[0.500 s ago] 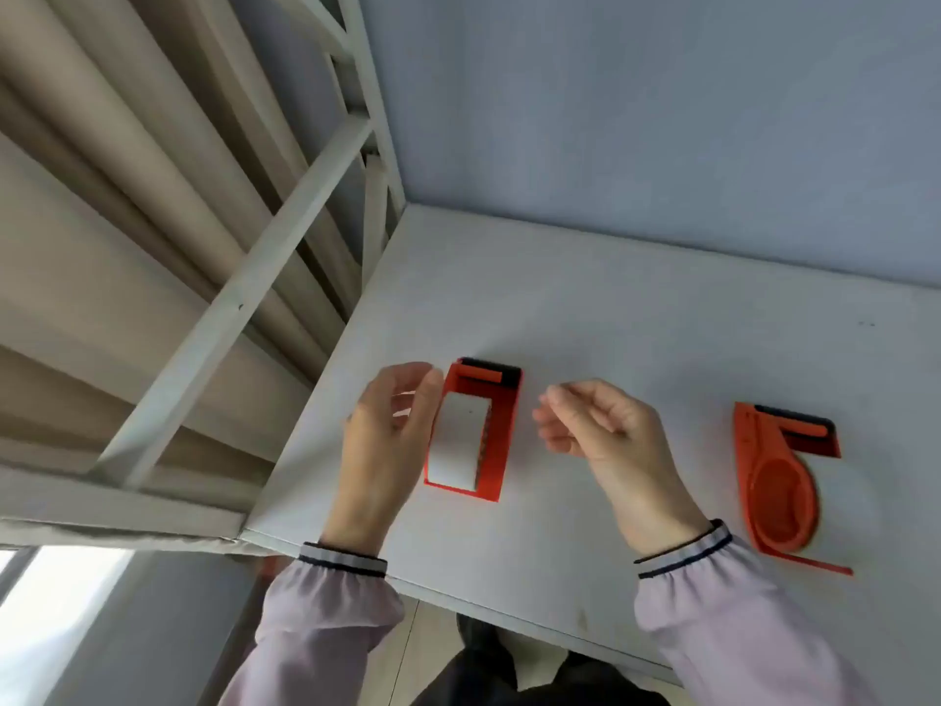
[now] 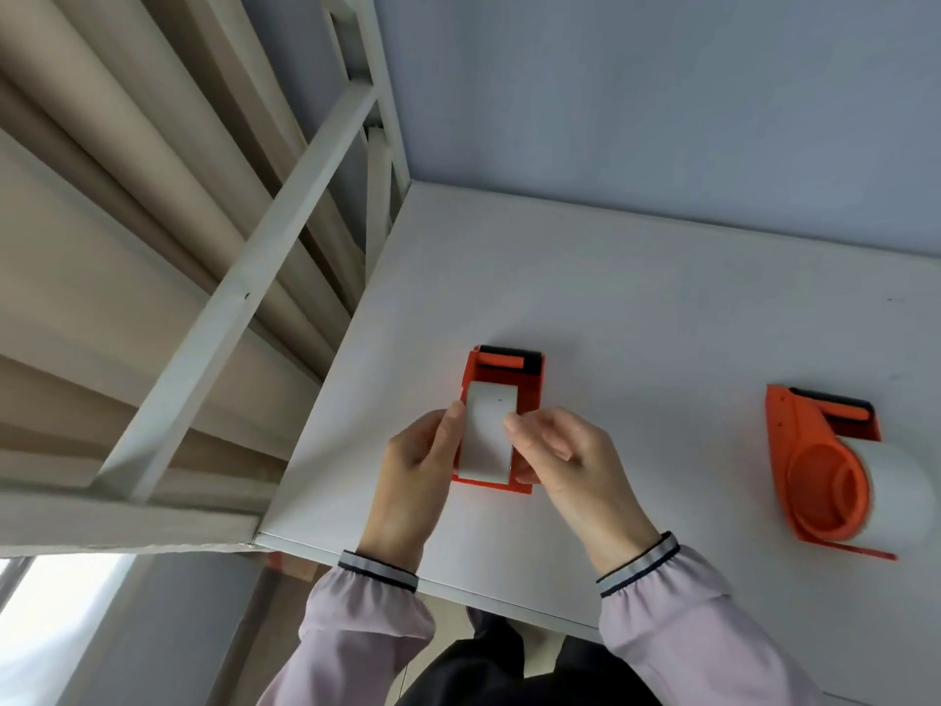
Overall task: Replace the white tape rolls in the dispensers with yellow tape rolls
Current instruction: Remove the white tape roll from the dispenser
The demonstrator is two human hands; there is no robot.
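Two orange tape dispensers sit on a white desk (image 2: 636,298). The left dispenser (image 2: 529,394) is near the desk's front left corner, with a white tape roll (image 2: 488,435) inside it. The left hand (image 2: 417,466) touches the roll's left side, and the right hand (image 2: 560,450) touches its right side with its fingertips (image 2: 511,422). Both sleeves are pale purple. The right dispenser (image 2: 814,471) lies on its side well apart, toward the desk's right edge, and it holds a white roll (image 2: 896,491) too.

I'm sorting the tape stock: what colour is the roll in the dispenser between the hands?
White, seen in the head view: the white tape roll sits in the orange plastic dispenser.
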